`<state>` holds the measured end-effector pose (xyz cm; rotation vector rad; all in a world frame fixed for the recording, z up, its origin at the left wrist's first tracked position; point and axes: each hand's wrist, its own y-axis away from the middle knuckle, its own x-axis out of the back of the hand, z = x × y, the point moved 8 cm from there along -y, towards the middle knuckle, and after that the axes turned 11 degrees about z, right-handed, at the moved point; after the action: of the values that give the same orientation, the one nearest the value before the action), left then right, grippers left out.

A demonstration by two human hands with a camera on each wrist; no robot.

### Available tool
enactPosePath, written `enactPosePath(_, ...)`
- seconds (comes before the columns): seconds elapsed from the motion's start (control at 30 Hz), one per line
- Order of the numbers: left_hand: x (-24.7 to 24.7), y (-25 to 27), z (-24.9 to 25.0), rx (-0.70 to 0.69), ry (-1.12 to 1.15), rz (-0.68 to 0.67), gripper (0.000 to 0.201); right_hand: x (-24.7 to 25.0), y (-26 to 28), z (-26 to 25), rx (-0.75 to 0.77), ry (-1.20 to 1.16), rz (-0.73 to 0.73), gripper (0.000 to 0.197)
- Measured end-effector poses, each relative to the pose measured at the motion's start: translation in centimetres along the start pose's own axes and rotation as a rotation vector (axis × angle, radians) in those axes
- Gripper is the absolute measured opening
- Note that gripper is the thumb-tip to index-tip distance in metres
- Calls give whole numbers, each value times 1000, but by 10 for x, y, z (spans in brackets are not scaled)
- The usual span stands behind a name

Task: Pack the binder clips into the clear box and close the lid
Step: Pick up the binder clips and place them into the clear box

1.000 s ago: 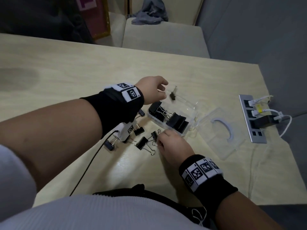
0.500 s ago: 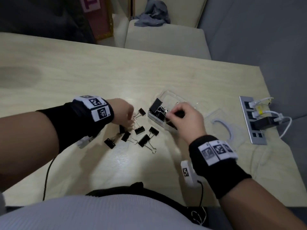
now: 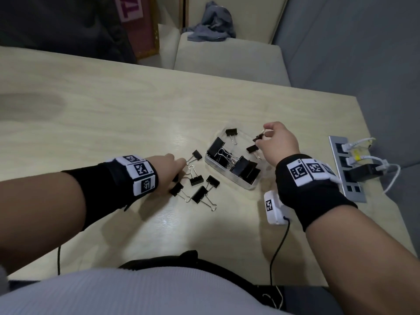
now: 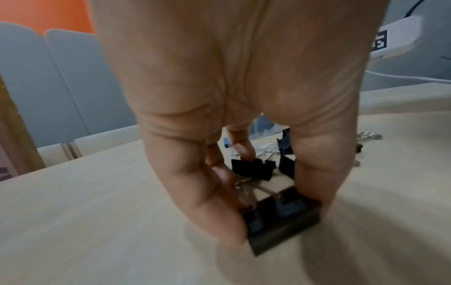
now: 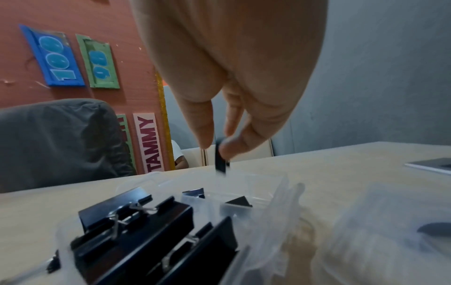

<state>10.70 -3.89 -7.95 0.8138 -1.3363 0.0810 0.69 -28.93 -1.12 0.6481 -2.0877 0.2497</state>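
The clear box [image 3: 247,186] sits open on the table with several black binder clips [image 3: 244,169] inside. My right hand [image 3: 261,135] hovers over its far right part and pinches a small black clip [image 3: 258,138] by its wire handle; the right wrist view shows that clip [image 5: 220,164] hanging from the fingertips above the box [image 5: 266,181]. My left hand [image 3: 179,169] is down among several loose clips [image 3: 200,196] left of the box. In the left wrist view its fingers [image 4: 219,217] grip a black clip [image 4: 280,221] lying on the table. The clear lid [image 5: 390,221] lies right of the box.
A grey power strip [image 3: 345,178] with plugs and white cables lies at the table's right edge. A white sensor box [image 3: 273,208] with a black cable hangs under my right wrist. A pale chair [image 3: 227,57] stands beyond the far edge.
A second ago my left hand was over the box and my right hand at the loose clips. They have swapped: the right carried a small clip over the box, the left dropped onto the loose clips.
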Motion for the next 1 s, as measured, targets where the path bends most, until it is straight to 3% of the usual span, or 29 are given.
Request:
enactPosePath(0.1,9,-6,-2,2,61,26,45,1,8,-8,80,97,-15,45)
enactPosePath(0.2,16,-10,-6,22,117,40,48,-6,41,-33,269,69,0,31)
enactPosePath(0.27,23,-14,-9,38,144,41,46,-26,78,-52,441,35,-112,22)
enactPosePath(0.33,31,-18,-13,50,178,51,43,-55,114,-59,607,150,-273,21)
enactPosePath(0.47,57,-21,-18,73,345,60,34,-98,150,-40,793,454,-436,44)
enactPosePath(0.6,85,-28,-11,62,671,93,29,-106,157,-28,796,465,-428,34)
enactPosePath(0.77,113,-49,11,65,1041,265,23,-110,153,-17,763,432,-410,34)
enactPosePath(0.87,127,-63,21,89,1170,442,20,-107,151,-18,751,369,-384,24)
enactPosePath(1.0,129,-73,27,116,1239,503,19,-101,148,-18,719,304,-365,23)
